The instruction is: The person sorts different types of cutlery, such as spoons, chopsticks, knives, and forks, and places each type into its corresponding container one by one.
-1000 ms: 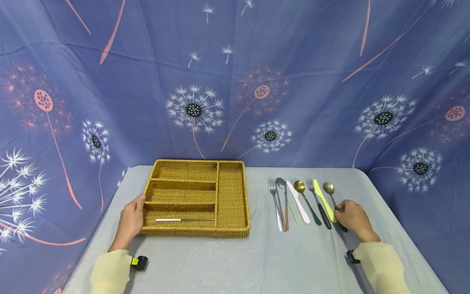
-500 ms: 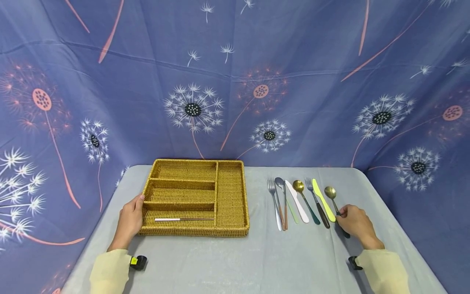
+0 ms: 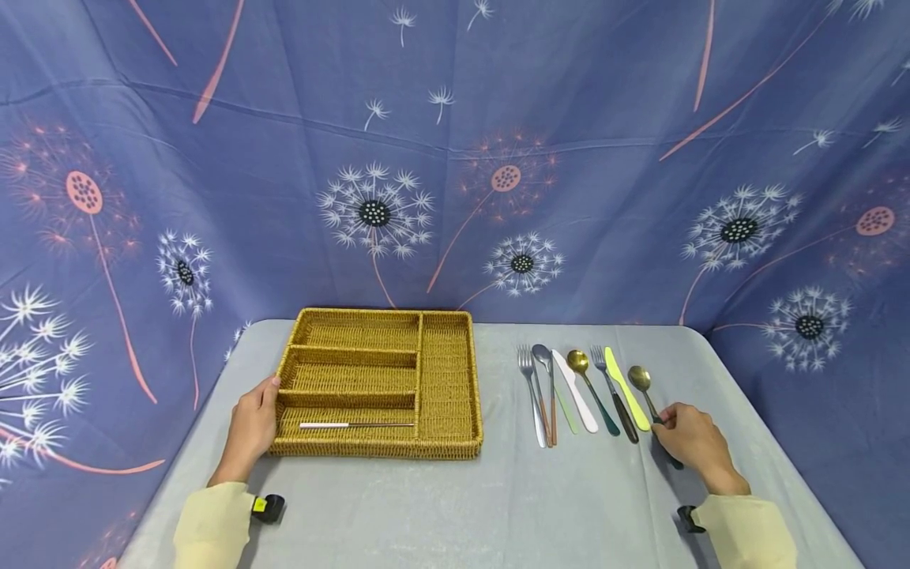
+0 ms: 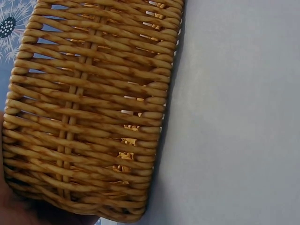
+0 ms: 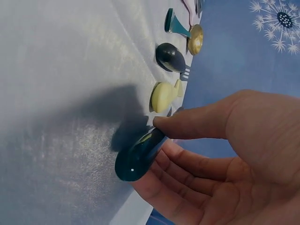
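Observation:
My right hand (image 3: 693, 442) pinches a gold spoon (image 3: 641, 379) by its dark green handle (image 5: 140, 157) between thumb and fingers. The bowl of the spoon points to the back of the table. At the far left, my left hand (image 3: 252, 423) grips the left side of a woven cutlery tray (image 3: 448, 454), thumb at the rim. The tray's outer wall (image 4: 89, 108) fills much of the left wrist view. A thin utensil with a white handle (image 3: 325, 426) lies in the tray's front compartment. Left of the gold spoon lies a yellow knife (image 3: 629, 387).
Further left in the row are a dark-handled fork (image 3: 617, 399), another gold spoon (image 3: 579, 362), a white knife (image 3: 577, 395) and a silver fork (image 3: 529, 379), among other utensils. A patterned blue curtain (image 3: 604, 197) hangs behind the grey table (image 3: 441, 514).
My right hand has moved slightly right and toward the front edge with the gold spoon, widening its gap from the yellow knife. The left hand and tray have stayed put.

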Action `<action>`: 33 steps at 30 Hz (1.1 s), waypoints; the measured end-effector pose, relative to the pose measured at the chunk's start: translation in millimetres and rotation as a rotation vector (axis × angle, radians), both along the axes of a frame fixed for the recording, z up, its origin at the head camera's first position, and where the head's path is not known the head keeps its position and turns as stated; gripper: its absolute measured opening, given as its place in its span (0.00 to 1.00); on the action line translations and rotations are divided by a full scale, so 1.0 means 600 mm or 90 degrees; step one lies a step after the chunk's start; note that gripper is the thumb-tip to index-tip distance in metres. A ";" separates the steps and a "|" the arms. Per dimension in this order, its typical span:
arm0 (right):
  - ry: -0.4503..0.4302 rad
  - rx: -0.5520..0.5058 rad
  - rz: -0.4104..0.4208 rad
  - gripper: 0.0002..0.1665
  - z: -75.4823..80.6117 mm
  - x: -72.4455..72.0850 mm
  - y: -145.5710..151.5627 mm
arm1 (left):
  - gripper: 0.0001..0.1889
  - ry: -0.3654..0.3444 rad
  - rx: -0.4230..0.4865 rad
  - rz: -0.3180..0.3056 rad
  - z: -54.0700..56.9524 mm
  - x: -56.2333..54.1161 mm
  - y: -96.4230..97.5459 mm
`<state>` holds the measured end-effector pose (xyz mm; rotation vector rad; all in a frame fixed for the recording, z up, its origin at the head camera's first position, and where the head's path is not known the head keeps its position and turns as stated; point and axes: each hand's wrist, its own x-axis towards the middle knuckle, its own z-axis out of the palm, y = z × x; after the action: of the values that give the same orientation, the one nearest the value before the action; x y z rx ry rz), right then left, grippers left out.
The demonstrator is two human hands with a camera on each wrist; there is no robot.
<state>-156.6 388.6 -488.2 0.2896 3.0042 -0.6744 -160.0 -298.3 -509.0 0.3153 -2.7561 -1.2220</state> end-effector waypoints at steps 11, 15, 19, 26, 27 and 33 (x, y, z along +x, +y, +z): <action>-0.003 0.008 -0.010 0.11 0.009 0.007 -0.010 | 0.35 -0.007 -0.003 -0.005 0.000 0.000 -0.001; -0.003 0.006 -0.006 0.12 0.014 0.011 -0.011 | 0.35 -0.010 -0.006 -0.008 0.000 0.001 -0.001; 0.011 0.010 0.007 0.13 0.021 0.014 -0.011 | 0.35 -0.008 -0.007 -0.009 0.002 0.001 -0.001; 0.035 0.018 0.020 0.14 0.034 0.013 -0.017 | 0.34 0.004 -0.015 -0.015 0.002 -0.001 0.000; 0.037 0.019 0.021 0.14 0.036 0.013 -0.019 | 0.34 0.006 -0.016 -0.016 0.002 -0.001 0.000; 0.048 0.023 0.028 0.14 0.044 0.014 -0.029 | 0.34 0.002 -0.014 -0.014 0.002 0.000 0.000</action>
<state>-148.5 371.4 -461.8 0.2031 3.0867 -0.6421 -159.7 -298.5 -507.5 0.2813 -2.7765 -1.1945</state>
